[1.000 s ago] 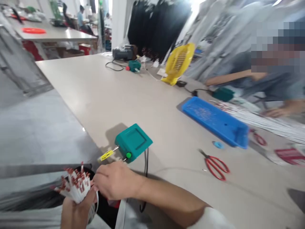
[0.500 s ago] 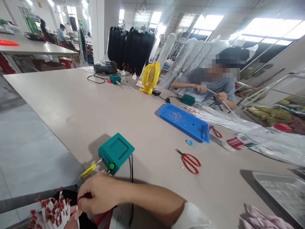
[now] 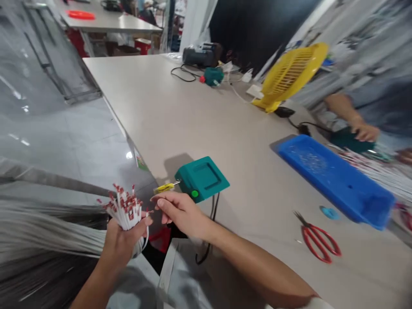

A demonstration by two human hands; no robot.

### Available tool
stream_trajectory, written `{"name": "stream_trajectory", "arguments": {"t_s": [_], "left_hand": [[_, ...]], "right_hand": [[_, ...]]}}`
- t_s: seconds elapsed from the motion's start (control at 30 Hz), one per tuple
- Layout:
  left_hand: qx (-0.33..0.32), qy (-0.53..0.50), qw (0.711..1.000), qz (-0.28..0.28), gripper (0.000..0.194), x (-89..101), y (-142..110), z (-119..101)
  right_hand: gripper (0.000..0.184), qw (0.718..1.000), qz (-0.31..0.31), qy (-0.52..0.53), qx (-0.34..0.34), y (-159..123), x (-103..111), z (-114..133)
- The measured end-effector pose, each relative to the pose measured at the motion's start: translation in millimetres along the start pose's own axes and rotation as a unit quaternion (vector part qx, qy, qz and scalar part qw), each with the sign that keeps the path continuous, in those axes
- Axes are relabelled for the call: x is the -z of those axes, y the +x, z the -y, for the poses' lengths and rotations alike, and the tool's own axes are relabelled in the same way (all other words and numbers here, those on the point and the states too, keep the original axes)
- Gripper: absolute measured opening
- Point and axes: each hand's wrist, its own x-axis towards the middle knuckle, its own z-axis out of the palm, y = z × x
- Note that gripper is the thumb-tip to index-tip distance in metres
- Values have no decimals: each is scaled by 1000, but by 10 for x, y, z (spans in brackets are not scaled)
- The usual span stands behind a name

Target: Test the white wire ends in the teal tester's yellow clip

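A thick bundle of white cables (image 3: 128, 216) with reddish-brown, frayed ends is gripped in my left hand (image 3: 120, 242). One cable stands apart beside my left thumb, its bare end pointing toward my right hand (image 3: 177, 212). The fingers of my right hand are curled in a pinch just right of the bundle; whatever lies between them, if anything, is too small to make out. Beyond that hand, on the table edge, sits a green box-shaped device (image 3: 204, 178) with a green knob and a yellow clip (image 3: 165, 187) on a metal shaft.
Red-handled scissors (image 3: 318, 240), a blue ring (image 3: 329, 213) and a blue tray (image 3: 331, 180) with small scraps lie to the right. A yellow fan (image 3: 291, 77) stands farther back. Across the table, a co-worker's hand (image 3: 365, 128) rests over another green device. Long cables trail at left.
The view has swung left and down, bringing my left hand and the bundle into full sight. My right hand, formerly against the bundle's side, is now slightly apart from it.
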Motion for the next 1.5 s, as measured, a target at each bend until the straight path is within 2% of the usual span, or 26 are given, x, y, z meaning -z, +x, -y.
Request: {"name": "stream_trajectory", "arguments": {"t_s": [0.03, 0.07, 0.17, 0.23, 0.33, 0.4, 0.57, 0.67, 0.77, 0.87, 0.97, 1.07, 1.2, 1.33, 1.5], "left_hand": [[11, -10, 1000, 3, 14, -4, -3, -22], [25, -32, 999, 29, 13, -9, -6, -45], [23, -54, 997, 40, 18, -36, -19, -93], [23, -62, 997, 34, 16, -56, -23, -102], [37, -70, 997, 16, 7, -76, -19, -112], [51, -72, 996, 5, 4, -83, -12, -133], [66, -103, 992, 8, 5, -119, 32, -124], [64, -119, 990, 27, 20, -160, 84, -15], [56, -144, 988, 32, 30, -185, 136, 88], [59, -151, 986, 35, 33, -185, 167, 107], [61, -165, 984, 31, 34, -185, 186, 76], [64, -184, 980, 32, 35, -209, 222, 59], [71, -192, 979, 18, 37, -259, 284, 56], [77, -191, 979, 15, 36, -281, 313, 19], [76, -179, 981, 5, 31, -271, 322, -23]], "right_hand": [[23, 998, -1, -45, 41, -14, 0, 17], [21, 993, 2, -85, 84, -23, -4, 37], [16, 958, 2, -208, 196, -30, -32, 78], [18, 918, -8, -310, 249, -29, -48, 69], [19, 838, -19, -458, 296, -48, -33, 23], [20, 805, -29, -510, 302, -79, 15, 8], [21, 759, -115, -569, 293, -104, 236, 103], [29, 720, -75, -646, 243, -43, 333, 175], [25, 689, 0, -693, 213, 31, 374, 224], [21, 681, 33, -704, 198, 94, 409, 269], [18, 689, 41, -699, 185, 159, 459, 297], [24, 703, 57, -688, 172, 235, 504, 291], [14, 712, 111, -675, 161, 336, 527, 284], [15, 707, 162, -673, 147, 398, 528, 327], [17, 709, 168, -670, 143, 401, 528, 362]]}}
